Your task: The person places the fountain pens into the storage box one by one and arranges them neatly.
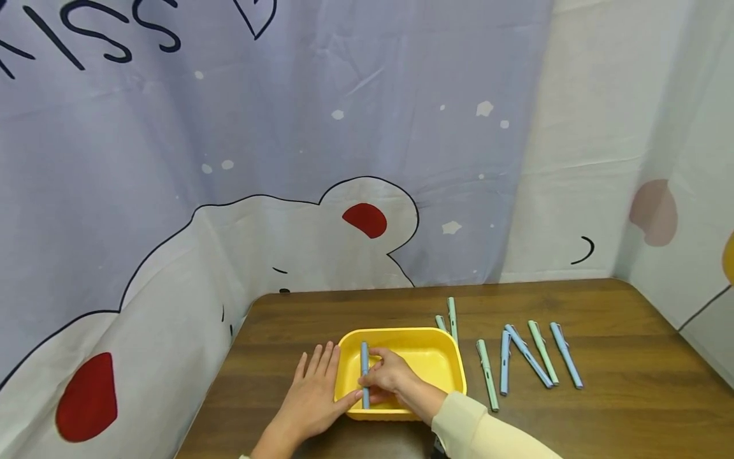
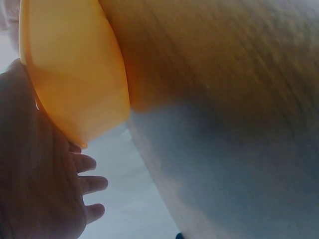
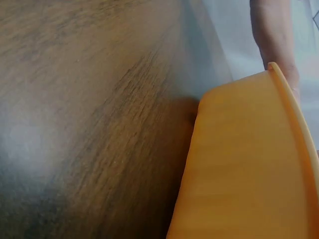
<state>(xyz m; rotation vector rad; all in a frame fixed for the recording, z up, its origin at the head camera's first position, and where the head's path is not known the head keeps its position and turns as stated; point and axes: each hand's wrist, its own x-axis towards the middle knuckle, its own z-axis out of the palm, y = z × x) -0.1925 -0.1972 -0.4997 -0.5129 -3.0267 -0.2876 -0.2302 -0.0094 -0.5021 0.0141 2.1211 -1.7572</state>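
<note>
On the near left part of the brown wooden table [image 1: 642, 395], we have a yellow rectangular tray with rounded corners [image 1: 427, 363], which looks like plastic. Inside it, along the left wall, is a slim light-blue capped pen [image 1: 365, 357], pointing from near to far. Our right hand [image 1: 392, 376] pinches this pen from its right side. Our left hand [image 1: 312, 401] lies flat beside the left rim, its fingers straight and a little spread, and its thumb reaches over the near left corner; we cannot tell whether the thumb's tip touches the pen.

We judge that the step is to lay the pen neatly. For this, we should keep it parallel to the left wall, lower it gently, and release only when its whole length is supported. The left hand should steady the tray without pushing it. To the right, five green and blue pens [image 1: 529, 356] lie outside the tray.
</note>
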